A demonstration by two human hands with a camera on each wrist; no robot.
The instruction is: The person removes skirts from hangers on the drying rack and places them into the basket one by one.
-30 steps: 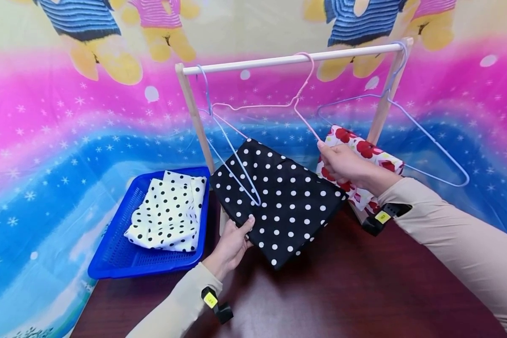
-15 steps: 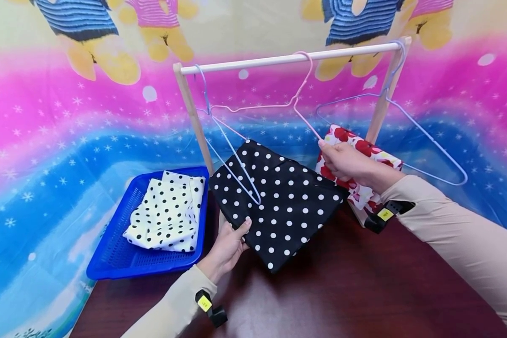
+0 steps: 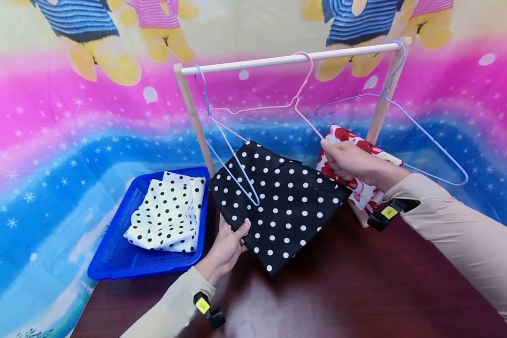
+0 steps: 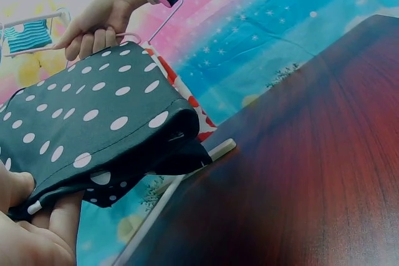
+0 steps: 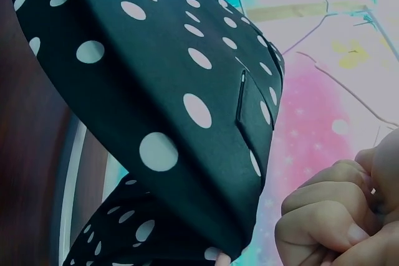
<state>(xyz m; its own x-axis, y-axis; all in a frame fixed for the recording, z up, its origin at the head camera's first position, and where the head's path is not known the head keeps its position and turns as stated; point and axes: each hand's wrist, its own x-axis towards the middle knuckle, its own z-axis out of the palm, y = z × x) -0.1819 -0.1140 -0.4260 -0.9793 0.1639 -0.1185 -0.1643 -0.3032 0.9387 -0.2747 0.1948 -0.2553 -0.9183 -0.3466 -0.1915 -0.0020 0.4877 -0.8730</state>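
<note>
A folded black cloth with white dots hangs over the lower bar of a pink hanger, which is hooked on the rack's rod. My left hand pinches the cloth's lower left edge, thumb on top and fingers beneath, as the left wrist view also shows. With curled fingers my right hand grips the right arm of the pink hanger, near the cloth's upper right side. In the right wrist view, the cloth's folded layers hang beside that curled hand.
A blue hanger hangs in front of the black cloth. Another blue hanger at right carries a red-flowered cloth. The wooden rack stands on a dark table. At left, a blue basket holds white dotted cloth.
My left hand has shifted slightly left and down with the cloth edge, and the cloth's bottom corner has dropped a little. My right hand has edged slightly right, still gripping the hanger.
</note>
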